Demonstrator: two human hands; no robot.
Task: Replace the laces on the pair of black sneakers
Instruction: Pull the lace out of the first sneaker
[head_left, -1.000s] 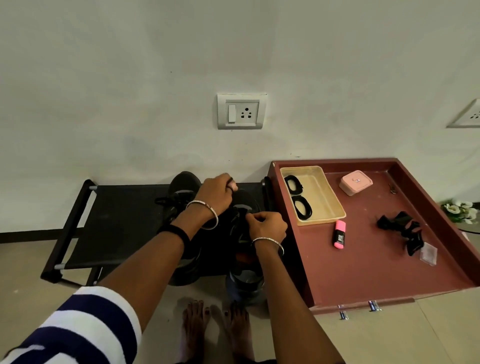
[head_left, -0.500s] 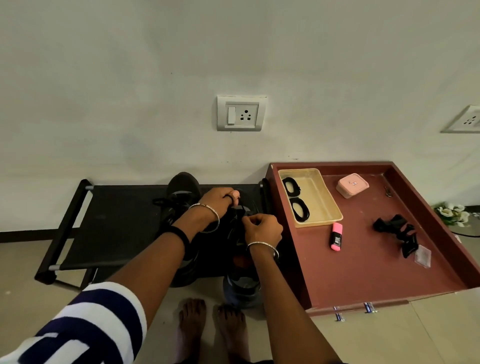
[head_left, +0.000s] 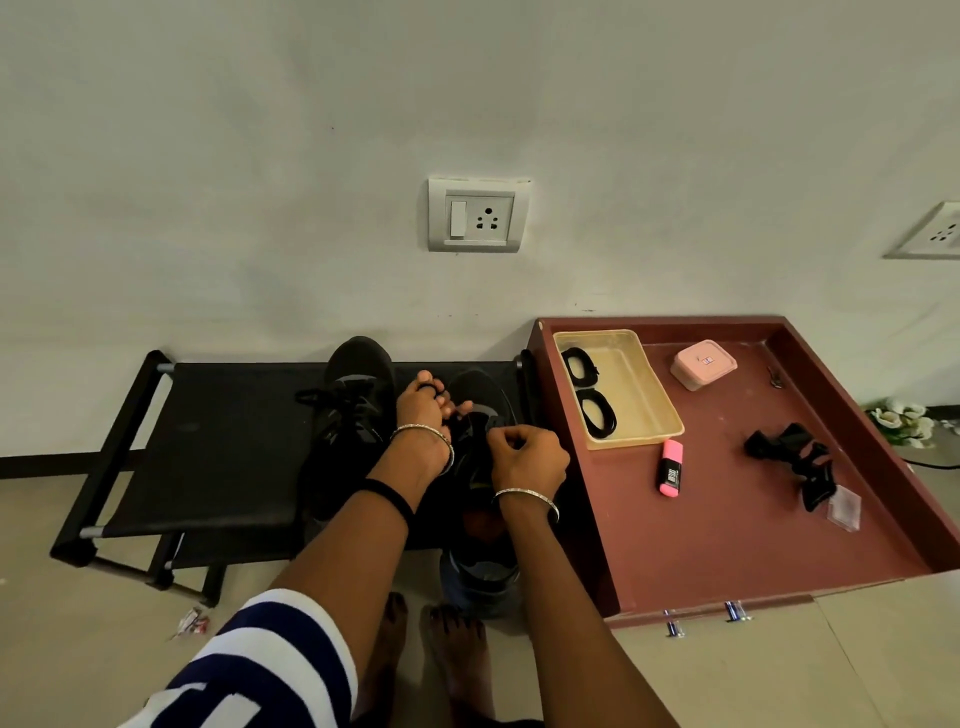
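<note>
Right now both hands work on the right black sneaker (head_left: 480, 387), which sits on the black cloth shoe rack (head_left: 218, 441) beside its twin (head_left: 358, 376). The left hand (head_left: 418, 410) has black lace (head_left: 427, 387) hooked round a curled finger, and the right hand (head_left: 527, 460) pinches the lace lower down. It looks best to pull gently, one hole at a time, so nothing snags.

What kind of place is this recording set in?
Likely a room in a home: a low black shoe rack against a plain wall, a switch-and-socket plate above it, and bare feet on the tiled floor.
</note>
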